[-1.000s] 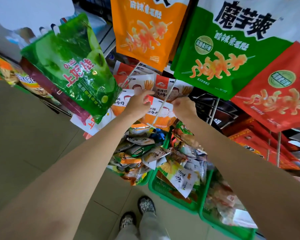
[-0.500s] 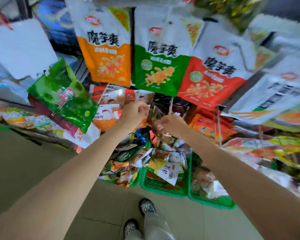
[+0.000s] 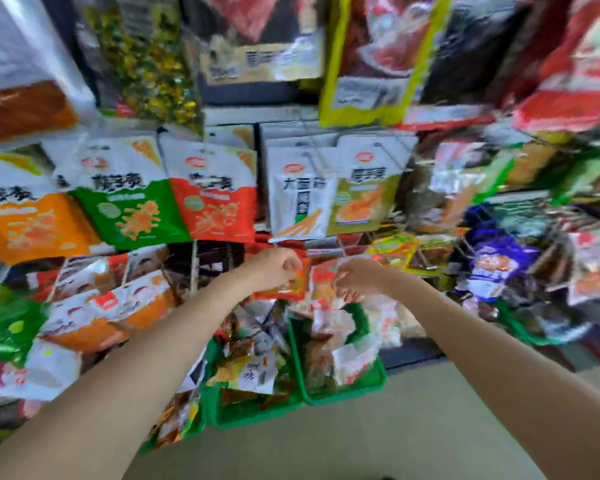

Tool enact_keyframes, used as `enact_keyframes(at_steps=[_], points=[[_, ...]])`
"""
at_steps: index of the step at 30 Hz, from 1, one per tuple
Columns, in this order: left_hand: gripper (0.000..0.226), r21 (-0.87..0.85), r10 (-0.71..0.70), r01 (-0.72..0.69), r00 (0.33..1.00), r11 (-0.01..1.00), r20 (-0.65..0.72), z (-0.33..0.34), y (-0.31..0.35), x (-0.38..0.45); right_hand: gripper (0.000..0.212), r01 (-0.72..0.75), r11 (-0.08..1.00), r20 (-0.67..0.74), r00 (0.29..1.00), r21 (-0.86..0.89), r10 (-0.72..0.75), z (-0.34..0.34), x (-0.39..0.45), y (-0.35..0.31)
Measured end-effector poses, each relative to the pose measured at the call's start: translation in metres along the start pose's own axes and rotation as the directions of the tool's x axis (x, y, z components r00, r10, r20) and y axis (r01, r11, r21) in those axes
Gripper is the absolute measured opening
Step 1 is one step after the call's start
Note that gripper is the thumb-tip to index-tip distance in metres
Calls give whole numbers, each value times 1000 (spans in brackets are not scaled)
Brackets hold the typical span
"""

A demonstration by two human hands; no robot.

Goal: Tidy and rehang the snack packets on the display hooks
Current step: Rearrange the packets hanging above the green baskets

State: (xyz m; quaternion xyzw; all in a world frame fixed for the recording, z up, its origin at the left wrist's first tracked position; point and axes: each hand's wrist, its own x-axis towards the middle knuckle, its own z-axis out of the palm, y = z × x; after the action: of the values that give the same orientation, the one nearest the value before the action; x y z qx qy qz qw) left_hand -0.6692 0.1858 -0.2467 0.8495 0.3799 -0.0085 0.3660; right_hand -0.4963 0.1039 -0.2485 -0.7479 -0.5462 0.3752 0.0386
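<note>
The view is blurred by motion. My left hand [image 3: 274, 270] is curled and pinches the top of a small orange-red snack packet [image 3: 297, 284] that hangs in the lower row. My right hand [image 3: 359, 278] is just to its right, fingers curled down against a red-and-white packet [image 3: 323, 280]; the blur hides the exact hold. Above them hang larger packets on hooks: orange [image 3: 32, 223], green [image 3: 132, 209], red [image 3: 215, 209], white [image 3: 302, 199] and yellow-green [image 3: 364, 195].
Green plastic baskets [image 3: 347, 389] full of loose small packets sit below my hands. More packets crowd the rack on the left [image 3: 111, 306] and right [image 3: 492, 261]. Another row of bags [image 3: 264, 46] hangs at the top. Tiled floor [image 3: 361, 438] lies below.
My head has tilted up and to the right, so higher rows show. Both hands have moved right along the lower row, from the white-orange packets to small red ones.
</note>
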Motion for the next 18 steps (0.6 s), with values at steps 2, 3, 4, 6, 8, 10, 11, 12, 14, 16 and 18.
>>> enact_keyframes(at_steps=[2, 3, 4, 6, 8, 10, 11, 12, 14, 16, 18], points=[[20, 13, 7, -7, 1000, 1000, 22, 20, 42, 21, 25, -44, 998, -18, 999, 45, 45, -22, -16, 47], [23, 18, 10, -11, 1000, 1000, 28, 31, 65, 34, 27, -55, 997, -25, 998, 52, 56, -35, -25, 71], [27, 30, 18, -19, 999, 999, 28, 43, 90, 47, 27, -51, 996, -38, 998, 67, 54, -48, -33, 98], [32, 69, 46, -47, 999, 996, 15, 71, 145, 76, 20, -61, 992, -64, 996, 109, 69, -79, -51, 155], [35, 174, 78, -80, 997, 981, 18, 101, 200, 109, 19, -81, 986, -114, 989, 145, 98, -114, -71, 215], [41, 269, 105, -118, 993, 956, 61, 130, 256, 135, 22, -102, 984, -104, 988, 148, 118, -146, -95, 273], [44, 287, 125, -143, 989, 947, 80, 143, 281, 146, 24, -162, 983, -86, 982, 81, 169, -162, -108, 296], [44, 303, 150, -170, 985, 938, 87, 154, 306, 155, 27, -214, 977, -127, 968, 29, 215, -175, -114, 321], [39, 347, 190, -203, 979, 916, 70, 171, 347, 173, 38, -271, 939, -195, 953, -211, 231, -202, -133, 357], [35, 359, 206, -211, 977, 909, 52, 182, 377, 188, 43, -257, 917, -240, 952, -304, 188, -218, -138, 393], [36, 326, 190, -196, 981, 925, 50, 190, 394, 204, 43, -276, 920, -259, 944, -276, 206, -225, -143, 414]])
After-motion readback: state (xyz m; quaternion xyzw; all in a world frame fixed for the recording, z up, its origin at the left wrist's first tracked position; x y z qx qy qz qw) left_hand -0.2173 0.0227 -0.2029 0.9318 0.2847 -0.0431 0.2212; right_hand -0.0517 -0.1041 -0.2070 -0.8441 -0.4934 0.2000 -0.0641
